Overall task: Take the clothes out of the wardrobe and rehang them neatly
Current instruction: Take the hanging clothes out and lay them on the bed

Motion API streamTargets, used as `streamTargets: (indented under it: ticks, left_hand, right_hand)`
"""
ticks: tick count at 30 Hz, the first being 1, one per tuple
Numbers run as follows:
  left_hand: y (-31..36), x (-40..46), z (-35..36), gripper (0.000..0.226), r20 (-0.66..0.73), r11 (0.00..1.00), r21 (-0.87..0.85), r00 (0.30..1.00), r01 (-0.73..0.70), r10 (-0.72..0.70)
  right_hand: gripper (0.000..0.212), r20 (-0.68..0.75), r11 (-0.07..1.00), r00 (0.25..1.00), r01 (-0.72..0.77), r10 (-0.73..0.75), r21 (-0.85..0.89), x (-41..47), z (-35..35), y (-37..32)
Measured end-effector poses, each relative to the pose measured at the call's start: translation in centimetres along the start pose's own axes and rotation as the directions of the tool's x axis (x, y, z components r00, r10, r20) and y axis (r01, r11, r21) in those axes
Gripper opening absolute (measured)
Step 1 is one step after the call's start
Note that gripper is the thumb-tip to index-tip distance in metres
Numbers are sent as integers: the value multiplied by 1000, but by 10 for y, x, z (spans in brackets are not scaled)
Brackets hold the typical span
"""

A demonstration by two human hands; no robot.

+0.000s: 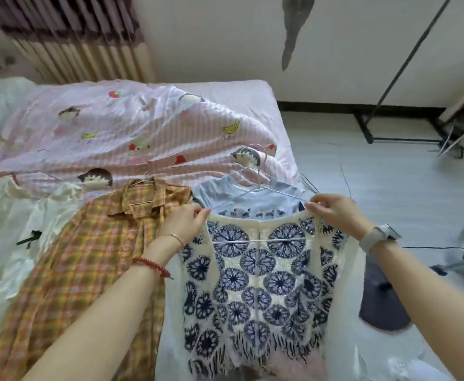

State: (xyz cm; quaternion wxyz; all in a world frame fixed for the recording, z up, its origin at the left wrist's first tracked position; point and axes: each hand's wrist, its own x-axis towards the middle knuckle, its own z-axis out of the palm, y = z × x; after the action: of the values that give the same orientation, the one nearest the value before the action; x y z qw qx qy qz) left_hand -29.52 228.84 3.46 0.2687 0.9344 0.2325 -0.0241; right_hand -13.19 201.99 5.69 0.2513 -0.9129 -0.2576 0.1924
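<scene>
Cream knit with blue circular motifs, the top [263, 276] that we hold up over the edge of the bed [252, 89], its upper hem stretched between our two hands. Our left hand [186, 224] pinches the left corner of that hem, our right hand [332, 213] pinches the right corner together with the end of a wire hanger [258, 188]. The hanger's lower bar shows through the knit. Behind it lies a pale blue T-shirt [252, 204] on the pink cartoon-print quilt [132, 133]. To the left we see an orange plaid shirt [88, 257] on its own hanger, and beyond that a white garment [19, 229]. A dark rack base [390, 133] stands on the floor at right
</scene>
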Motion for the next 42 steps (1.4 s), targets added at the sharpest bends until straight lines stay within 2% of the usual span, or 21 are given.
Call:
streamTargets:
  ticks: [4,10,14,18,21,23,25,29,32,35,38,40,42]
  left_hand:
    - [4,94,12,32,-90,999,-17,995,38,-39]
    - [-17,200,64,30,-155,992,3,981,122,-121]
    - [-39,268,99,32,-231,986,68,964,151,-131]
    - [-65,304,137,40,-186,950,230,968,212,-171]
    - [-86,291,186,55,-36,935,316,987,161,-158]
    - [-96,275,217,62,59,917,391,992,80,-111]
    - [-106,271,234,66,90,898,434,989,64,-114]
    - [-117,282,228,64,152,879,476,982,27,-113]
    - [-109,281,214,63,185,890,457,977,8,-103]
    - [-96,252,193,59,105,933,355,990,51,-94]
    - [-94,193,158,59,-8,946,289,988,147,-151]
    - [-104,151,133,59,-85,936,248,968,250,-236]
    - [-122,100,96,59,-163,906,207,926,370,-341]
  right_hand:
    - [31,-116,999,993,-33,33,2,97,8,24]
    - [29,-151,989,979,-124,136,85,214,45,63]
    - [27,-193,976,961,-171,196,135,279,79,89]
    - [27,-187,967,949,-243,253,75,327,120,117]
    - [39,-132,946,949,-303,288,-118,339,160,138]
    - [50,-162,936,965,-242,206,-255,329,187,139]
    - [58,-105,912,984,-171,142,-374,314,208,133]
    - [66,112,890,964,-175,242,-422,313,217,130]
    - [66,70,881,953,-243,295,-405,317,208,111]
    - [65,32,903,985,-141,168,-406,295,213,70]
    - [64,110,936,991,-32,75,-350,257,221,14]
    - [60,171,946,985,32,25,-324,233,226,-27]
    - [55,221,935,971,160,-91,-317,200,231,-80]
